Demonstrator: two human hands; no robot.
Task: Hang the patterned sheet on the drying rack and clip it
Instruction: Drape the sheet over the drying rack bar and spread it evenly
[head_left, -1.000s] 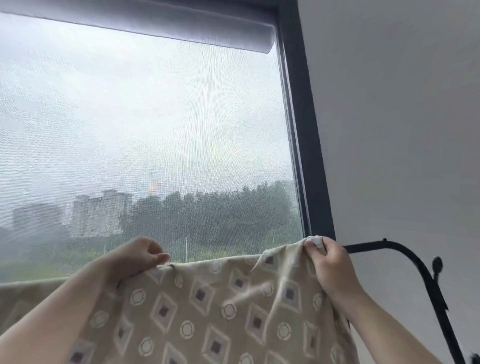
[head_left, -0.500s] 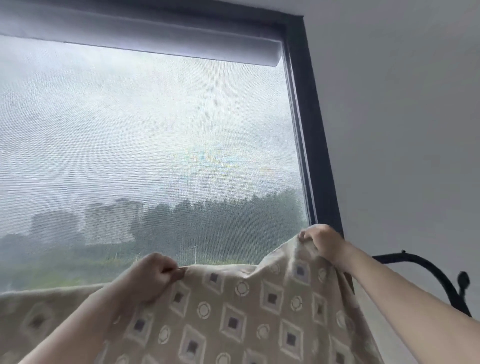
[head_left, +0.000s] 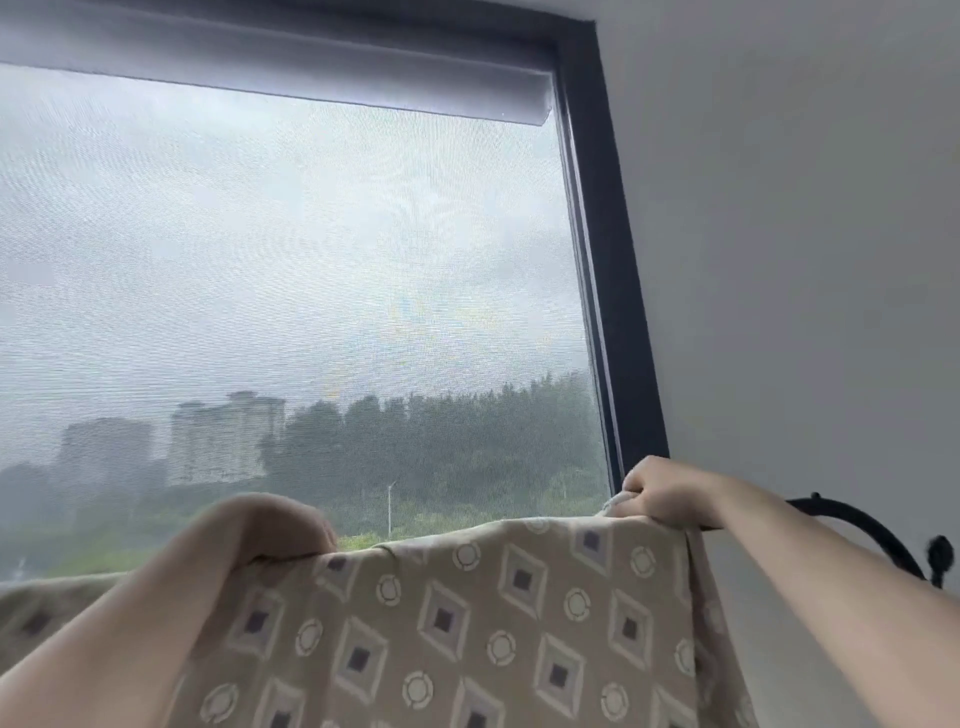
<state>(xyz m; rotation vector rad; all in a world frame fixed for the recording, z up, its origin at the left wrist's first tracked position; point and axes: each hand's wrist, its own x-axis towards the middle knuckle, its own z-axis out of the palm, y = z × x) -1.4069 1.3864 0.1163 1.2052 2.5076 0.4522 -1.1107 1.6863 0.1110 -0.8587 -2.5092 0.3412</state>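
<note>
The patterned sheet (head_left: 467, 623), beige with dark diamonds and pale rings, hangs across the lower part of the head view, its top edge stretched level. My left hand (head_left: 270, 525) grips the top edge near the middle, fingers curled over it. At the sheet's right corner my right hand (head_left: 670, 491) grips the fabric. Past that hand the black curved end of the drying rack (head_left: 862, 527) sticks out; the bar under the sheet is hidden. I see no clip.
A large window (head_left: 311, 312) with a mesh screen fills the view behind the sheet, a rolled blind (head_left: 270, 62) along its top and a dark frame (head_left: 608, 291) on its right. A plain grey wall (head_left: 805, 260) stands right of the frame.
The sheet's bunched right corner has been pulled out to the right and its top edge now lies flat. Both hands keep their grip. The view has tilted upward.
</note>
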